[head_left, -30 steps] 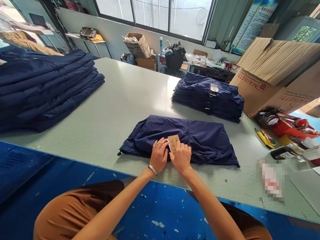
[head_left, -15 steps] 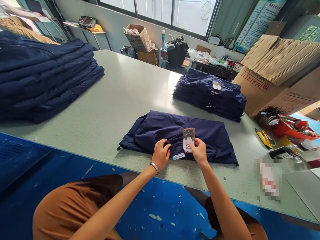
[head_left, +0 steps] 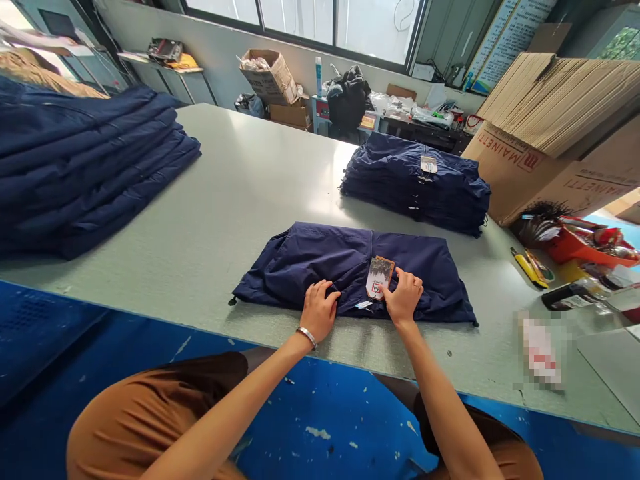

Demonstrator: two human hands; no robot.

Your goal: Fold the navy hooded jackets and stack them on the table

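A folded navy garment point(head_left: 420, 257) lies flat near the front edge of the table, its drawcord ends at the two lower corners. On its middle rests a hang tag point(head_left: 380, 277) with a dark picture and a white lower part, and a small white label point(head_left: 365, 305) lies just below. My left hand point(head_left: 320, 310) rests on the garment's lower edge, left of the tag, fingers bent and slightly apart. Beside the tag's right edge, my right hand point(head_left: 404, 295) lies on the cloth with thumb and fingers apart, the thumb at the tag's lower right.
Behind the garment sits a stack of folded navy garments point(head_left: 395, 177). A larger navy pile point(head_left: 90, 160) covers the table's left end. At the right are cardboard boxes point(head_left: 520, 160), a red-orange bin point(head_left: 565, 243), a yellow cutter point(head_left: 527, 268) and a dark bottle point(head_left: 567, 297).
My right hand has let go of the tag and opened out to its right. The tag now lies slightly tilted, and the small label has turned. My left hand has hardly moved.
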